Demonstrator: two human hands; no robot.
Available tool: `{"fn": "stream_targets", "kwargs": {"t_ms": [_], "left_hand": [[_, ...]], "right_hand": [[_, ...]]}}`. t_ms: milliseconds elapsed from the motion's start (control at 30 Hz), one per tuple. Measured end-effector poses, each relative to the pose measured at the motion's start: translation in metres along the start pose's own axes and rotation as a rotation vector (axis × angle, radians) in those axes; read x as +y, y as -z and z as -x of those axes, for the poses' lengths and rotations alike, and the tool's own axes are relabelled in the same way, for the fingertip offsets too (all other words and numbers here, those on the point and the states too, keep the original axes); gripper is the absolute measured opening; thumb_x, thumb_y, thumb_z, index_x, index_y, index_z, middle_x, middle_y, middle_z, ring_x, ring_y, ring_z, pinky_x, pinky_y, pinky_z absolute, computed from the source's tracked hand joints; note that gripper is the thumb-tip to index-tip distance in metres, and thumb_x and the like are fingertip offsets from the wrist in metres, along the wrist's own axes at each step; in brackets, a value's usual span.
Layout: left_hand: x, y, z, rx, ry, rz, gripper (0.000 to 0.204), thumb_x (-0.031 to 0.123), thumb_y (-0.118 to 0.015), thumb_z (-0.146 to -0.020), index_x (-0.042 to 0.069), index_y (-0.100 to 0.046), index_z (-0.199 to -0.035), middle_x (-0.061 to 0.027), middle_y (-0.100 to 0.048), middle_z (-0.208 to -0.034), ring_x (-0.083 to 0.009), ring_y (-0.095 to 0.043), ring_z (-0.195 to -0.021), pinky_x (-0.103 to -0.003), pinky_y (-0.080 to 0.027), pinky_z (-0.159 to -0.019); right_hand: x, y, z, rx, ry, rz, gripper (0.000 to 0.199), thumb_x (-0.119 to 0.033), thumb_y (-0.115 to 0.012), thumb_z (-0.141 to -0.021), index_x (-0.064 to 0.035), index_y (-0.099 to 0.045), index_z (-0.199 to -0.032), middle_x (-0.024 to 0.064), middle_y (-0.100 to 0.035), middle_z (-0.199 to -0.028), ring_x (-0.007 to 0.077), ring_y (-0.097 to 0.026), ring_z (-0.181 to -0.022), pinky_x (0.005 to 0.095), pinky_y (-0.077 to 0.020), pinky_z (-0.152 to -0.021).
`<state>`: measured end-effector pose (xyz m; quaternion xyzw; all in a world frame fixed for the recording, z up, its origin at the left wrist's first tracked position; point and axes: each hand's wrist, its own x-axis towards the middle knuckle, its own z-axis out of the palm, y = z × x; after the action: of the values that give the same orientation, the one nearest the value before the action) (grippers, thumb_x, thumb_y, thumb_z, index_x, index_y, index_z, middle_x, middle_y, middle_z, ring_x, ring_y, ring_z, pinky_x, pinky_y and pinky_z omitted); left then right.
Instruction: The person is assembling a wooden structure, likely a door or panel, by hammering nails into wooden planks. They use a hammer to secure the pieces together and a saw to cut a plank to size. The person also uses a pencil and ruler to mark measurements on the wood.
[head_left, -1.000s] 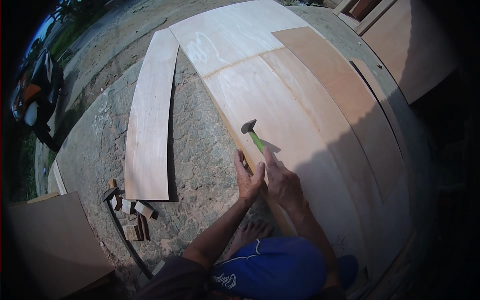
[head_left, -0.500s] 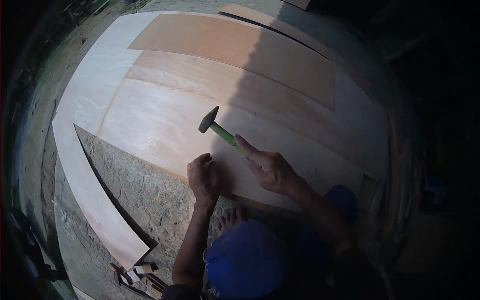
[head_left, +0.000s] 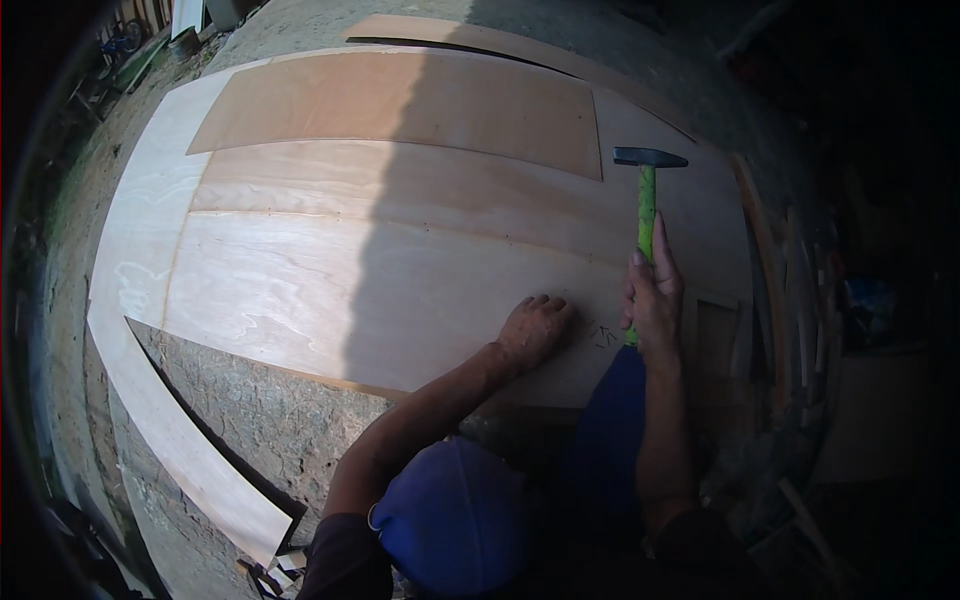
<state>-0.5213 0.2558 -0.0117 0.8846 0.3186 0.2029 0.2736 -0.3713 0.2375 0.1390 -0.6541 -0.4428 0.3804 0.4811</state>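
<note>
My right hand [head_left: 655, 305] is wrapped round the green handle of a hammer [head_left: 647, 200], held upright with its dark metal head at the top. Below it, my left hand [head_left: 538, 330] is lowered to the shaded plywood sheet [head_left: 470, 270]. Its fingers are curled, and whatever may be in them is hidden. Just right of that hand, several loose nails [head_left: 604, 336] lie on the wood. Small dark nail heads dot a seam across the sheet.
A browner plywood strip [head_left: 300, 100] lies on the far part of the sheet. A long narrow strip [head_left: 190, 440] rests on rough concrete at left, with wood offcuts [head_left: 285, 570] at its near end. My blue-trousered knee [head_left: 455, 515] is close in front. More boards stand in shadow at right.
My left hand has moved right, from the sheet's near edge to beside the nails. The hammer has swung to the right and now points straight up. The whole view has shifted slightly.
</note>
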Motion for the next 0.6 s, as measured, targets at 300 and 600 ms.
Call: {"fn": "stream_targets", "kwargs": {"t_ms": [300,600], "left_hand": [[-0.021,0.018,0.077,0.477,0.25,0.283,0.017,0.018,-0.051,-0.097,0.006,-0.062,-0.105,-0.0154,-0.06,-0.102,-0.0321,-0.06,-0.095,-0.043,-0.048,-0.085],[-0.026,0.098,0.229,1.12,0.875,0.984,0.013,0.009,-0.061,-0.099,0.0,-0.068,-0.106,-0.0053,-0.07,-0.096,-0.0112,-0.063,-0.084,-0.025,-0.051,-0.077]], "right_hand": [[0.002,-0.03,0.015,-0.227,0.035,0.064,0.06,-0.013,-0.045,-0.104,-0.0131,-0.024,-0.161,-0.0057,-0.041,-0.065,0.0021,-0.036,-0.049,0.0219,-0.0366,-0.039],[0.007,-0.106,0.058,-0.672,-0.029,0.106,0.063,-0.012,-0.047,-0.102,-0.0095,-0.023,-0.161,-0.0051,-0.044,-0.068,0.0026,-0.041,-0.054,0.0221,-0.0394,-0.05]]}}
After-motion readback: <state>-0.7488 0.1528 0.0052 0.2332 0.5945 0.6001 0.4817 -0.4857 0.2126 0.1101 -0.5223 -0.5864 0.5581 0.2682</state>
